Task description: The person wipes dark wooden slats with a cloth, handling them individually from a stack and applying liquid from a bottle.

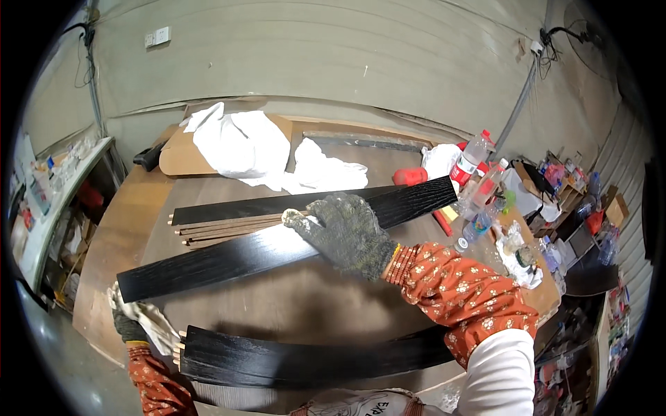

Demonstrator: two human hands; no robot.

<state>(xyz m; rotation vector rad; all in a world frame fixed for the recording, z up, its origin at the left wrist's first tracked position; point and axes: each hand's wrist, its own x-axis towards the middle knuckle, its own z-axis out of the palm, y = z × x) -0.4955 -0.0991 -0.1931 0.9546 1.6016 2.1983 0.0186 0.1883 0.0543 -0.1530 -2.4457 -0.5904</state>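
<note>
A long black wood-grained board [215, 263] slants across the middle, its right end farther from me. My right hand [350, 236], in a dark glove with pale fingertips, closes over the board near its middle. Close to the board's left end, my gloved left hand [128, 322] holds a bunched off-white cloth [158, 326]; its fingers are partly hidden. Nearer to me lies a black piece [277, 357] with several pale dowels [178, 350] at its left end. Behind the slanting board rest another black board [243, 209] and several thin brown strips [225, 227].
These lie on a brown worktable [291, 298]. White cloths [243, 149] and a cardboard sheet [177, 156] sit at the back. Plastic bottles [473, 159] and a red object [409, 176] crowd the right side. A cluttered shelf [69, 187] stands left.
</note>
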